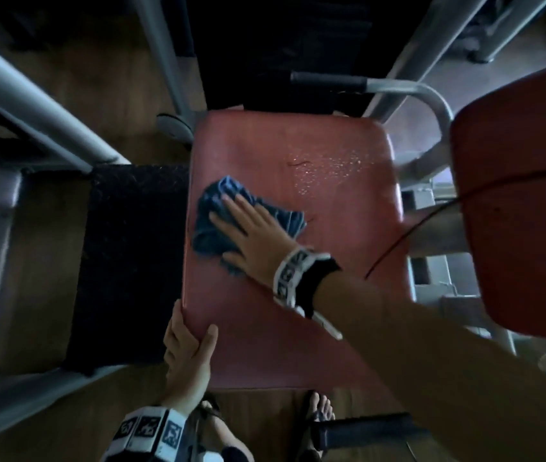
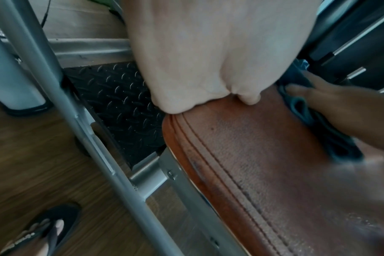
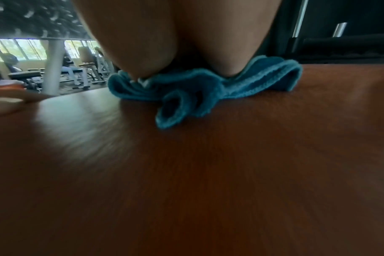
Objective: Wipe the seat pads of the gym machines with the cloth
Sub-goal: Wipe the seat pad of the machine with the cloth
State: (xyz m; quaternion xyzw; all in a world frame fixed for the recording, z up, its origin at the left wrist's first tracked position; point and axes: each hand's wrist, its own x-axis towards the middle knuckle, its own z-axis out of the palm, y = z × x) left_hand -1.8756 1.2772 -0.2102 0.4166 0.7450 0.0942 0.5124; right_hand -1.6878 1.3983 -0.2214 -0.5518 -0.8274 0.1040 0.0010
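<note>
On the left half of the red vinyl seat pad (image 1: 298, 295), toward nine o'clock from its middle, the right hand (image 1: 258, 228) lies flat with its fingers straight, pressing the crumpled blue microfibre cloth (image 1: 213, 211) down onto the upholstery; its grip is released, a push and not a pinch. The right wrist view shows the same bunched cloth (image 3: 208, 86) squashed under the hand against the pad. At the pad's seven o'clock corner the left hand (image 1: 188, 355) clasps the stitched edge, thumb on top and fingers curled round the rim, apparently steadying it. A patch of glistening droplets (image 1: 328, 168) sits toward one o'clock on the pad, well apart from the cloth, so that part looks not yet wiped. My judgement is that this pad is partway through: the cloth works the left side, while the wet far-right area and the near strip by the body remain. A second red vinyl pad (image 1: 525, 208) stands at three o'clock, untouched by either hand, and whether it has been cleaned cannot be told.
</note>
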